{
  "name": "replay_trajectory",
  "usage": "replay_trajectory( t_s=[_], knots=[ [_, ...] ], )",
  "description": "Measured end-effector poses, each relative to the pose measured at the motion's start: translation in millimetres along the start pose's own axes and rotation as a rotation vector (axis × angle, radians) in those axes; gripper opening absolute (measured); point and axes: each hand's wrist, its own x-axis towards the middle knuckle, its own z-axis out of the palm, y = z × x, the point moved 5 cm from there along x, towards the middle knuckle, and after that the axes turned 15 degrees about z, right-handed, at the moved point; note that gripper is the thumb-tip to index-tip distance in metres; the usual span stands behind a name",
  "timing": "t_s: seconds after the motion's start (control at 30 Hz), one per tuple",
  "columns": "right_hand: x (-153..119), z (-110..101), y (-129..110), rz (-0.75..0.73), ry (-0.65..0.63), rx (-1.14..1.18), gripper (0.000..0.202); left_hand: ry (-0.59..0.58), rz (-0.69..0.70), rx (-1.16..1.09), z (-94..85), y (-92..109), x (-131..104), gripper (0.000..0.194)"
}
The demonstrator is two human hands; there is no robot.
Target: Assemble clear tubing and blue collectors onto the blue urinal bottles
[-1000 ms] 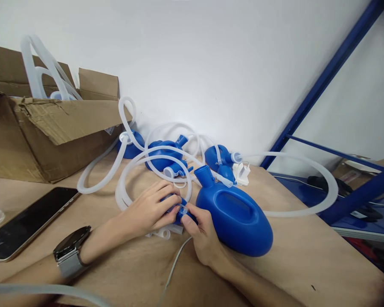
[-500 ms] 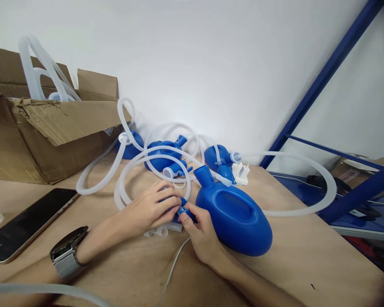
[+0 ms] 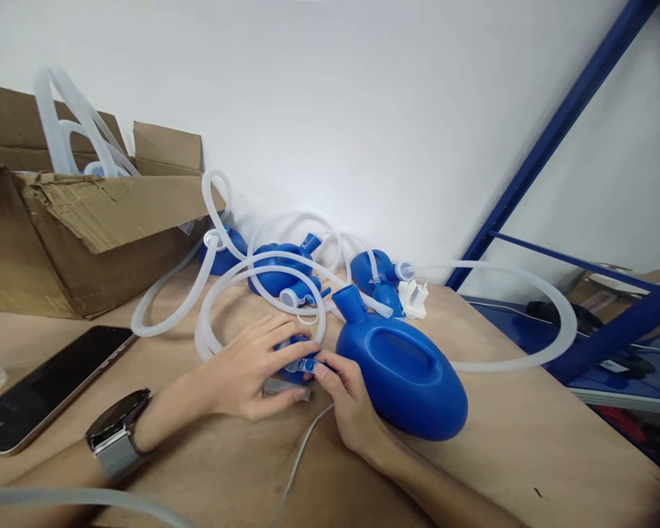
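My right hand [image 3: 345, 392] pinches a small blue fitting [image 3: 309, 366] with a clear piece on it between thumb and fingertips. Beside it, my left hand [image 3: 253, 367] has its thumb stretched away from the fingers, which reach over a blue plastic part [image 3: 295, 377]. That part is largely hidden by the fingers. To the right lies a big blue bottle [image 3: 401, 367] with a moulded handle and an open neck tilted up to the left. A clear tube piece [image 3: 286, 389] shows under my left hand.
Coils of translucent hose [image 3: 214, 293] and several blue bottles [image 3: 278, 271] spread along the wall. A cardboard box [image 3: 104, 213] with hoses stands left, a phone [image 3: 44, 389] before it. A white charger [image 3: 415, 298] and blue shelf frame [image 3: 533, 169] are on the right.
My left thumb has moved away from the small fitting, down and to the left, and the left fingers have spread. My right hand keeps its pinch. The bottle has not moved.
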Motion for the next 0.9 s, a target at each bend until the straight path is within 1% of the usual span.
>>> replay_trajectory(
  t_s=[0.03, 0.1, 0.13, 0.17, 0.2, 0.23, 0.3, 0.37, 0.4, 0.47, 0.53, 0.6, 0.63, 0.73, 0.8, 0.9],
  knots=[
    [0.2, -1.3, 0.1, -0.021, 0.005, -0.011, 0.031, -0.003, -0.013, 0.014, -0.8, -2.2, -1.3, 0.042],
    [1.2, -3.7, -0.1, -0.064, 0.017, -0.044, 0.027, 0.040, -0.064, 0.044, -3.7, -10.8, -5.5, 0.038],
    [2.2, -5.1, 0.0, -0.079, 0.030, -0.061, 0.030, 0.086, -0.109, 0.047, -6.0, -17.4, -8.3, 0.032],
    [3.7, -6.4, 0.7, -0.087, 0.044, -0.083, 0.038, 0.140, -0.173, 0.038, -8.8, -25.7, -11.9, 0.027],
    [5.5, -7.7, 2.0, -0.090, 0.061, -0.110, 0.048, 0.198, -0.259, 0.022, -11.9, -35.3, -16.4, 0.024],
    [7.4, -8.8, 4.0, -0.088, 0.079, -0.139, 0.057, 0.257, -0.368, 0.009, -15.3, -46.0, -22.0, 0.025],
    [11.4, -9.8, 10.6, -0.078, 0.089, -0.193, 0.068, 0.375, -0.627, -0.010, -22.4, -67.1, -36.3, 0.033],
    [14.6, -7.9, 20.4, -0.047, 0.050, -0.251, 0.076, 0.480, -0.878, -0.037, -27.8, -84.1, -52.5, 0.041],
    [15.6, -5.8, 26.0, -0.023, 0.014, -0.284, 0.078, 0.524, -0.973, -0.053, -29.8, -90.4, -59.8, 0.043],
    [15.6, 0.4, 36.0, 0.021, -0.084, -0.361, 0.072, 0.584, -1.099, -0.087, -31.8, -99.6, -71.1, 0.048],
    [13.3, 6.4, 40.4, 0.032, -0.168, -0.432, 0.058, 0.596, -1.163, -0.094, -32.2, -105.1, -78.2, 0.051],
    [10.6, 10.4, 38.8, 0.040, -0.217, -0.509, 0.049, 0.557, -1.191, -0.069, -31.2, -107.9, -81.5, 0.051],
    [9.5, 11.1, 36.6, 0.054, -0.227, -0.549, 0.049, 0.532, -1.196, -0.055, -30.3, -108.5, -82.0, 0.050],
    [8.1, 9.9, 26.9, 0.084, -0.230, -0.645, 0.059, 0.490, -1.182, -0.045, -26.5, -108.7, -81.4, 0.049],
    [7.1, 9.4, 18.6, 0.012, -0.237, -0.676, 0.061, 0.475, -1.174, -0.052, -23.6, -108.4, -80.9, 0.049],
    [2.5, 14.1, 10.4, -0.157, -0.320, -0.707, 0.059, 0.453, -1.151, -0.030, -20.1, -108.0, -80.7, 0.047]
  ],
)
